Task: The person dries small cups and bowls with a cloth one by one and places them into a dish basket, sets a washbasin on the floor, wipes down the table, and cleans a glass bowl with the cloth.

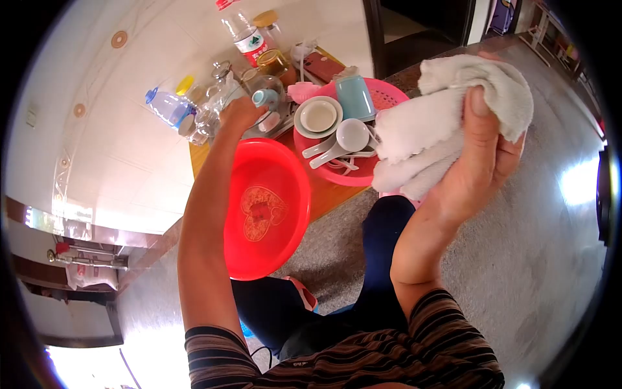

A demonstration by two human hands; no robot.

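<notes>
My right hand [483, 139] is closed on a folded white towel [421, 123], its thumb pressed over the cloth, held up at the right. My left hand [243, 117] reaches forward among clear glassware [223, 91] at the table's back left. Its fingers look curled, but what they grip is hidden. Just beyond it is a small light blue cup [264, 97]. Below my left hand, partly behind the forearm, a red plastic basin [295, 201] with a gold heart print shows nothing inside.
A pink basket [395, 96] holds white bowls [317, 117], spoons [332, 154] and a blue cup [354, 98]. Behind stand a red-labelled bottle [251, 44], jars [273, 63] and a phone [322, 67]. A blue-capped bottle [170, 109] leans near the wall. My knees are under the wooden table [334, 202].
</notes>
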